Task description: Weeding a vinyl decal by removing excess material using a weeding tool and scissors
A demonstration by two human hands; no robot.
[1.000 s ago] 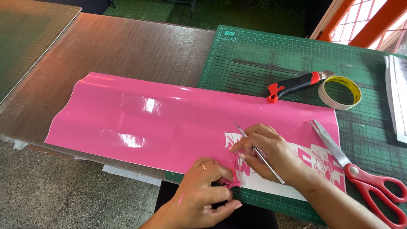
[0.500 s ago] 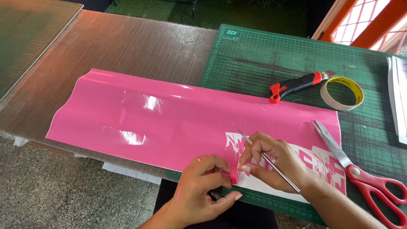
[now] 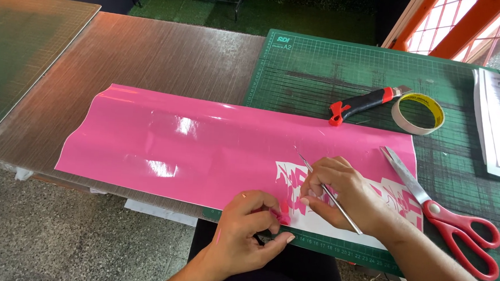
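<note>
Left hand (image 3: 245,226) fingers pinching pink scrap (image 3: 284,217), right hand (image 3: 338,193) apparently gripping thin tool (image 3: 331,195), pink vinyl sheet (image 3: 204,144)

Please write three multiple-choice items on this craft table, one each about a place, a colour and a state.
1. Where do the red-handled scissors lie?
A. on the green cutting mat, right of the pink vinyl sheet
B. on the bare wooden board
C. on the floor

2. What colour is the scrap pinched in the left hand?
A. yellow
B. pink
C. green

3. How is the thin metal pick held?
A. lying loose beside the tape roll
B. gripped in the right hand
C. stuck upright in the mat

Answers: 1 A, the blades touch the sheet's right edge; 2 B, it matches the vinyl; 3 B, the fingers wrap around it.
</note>
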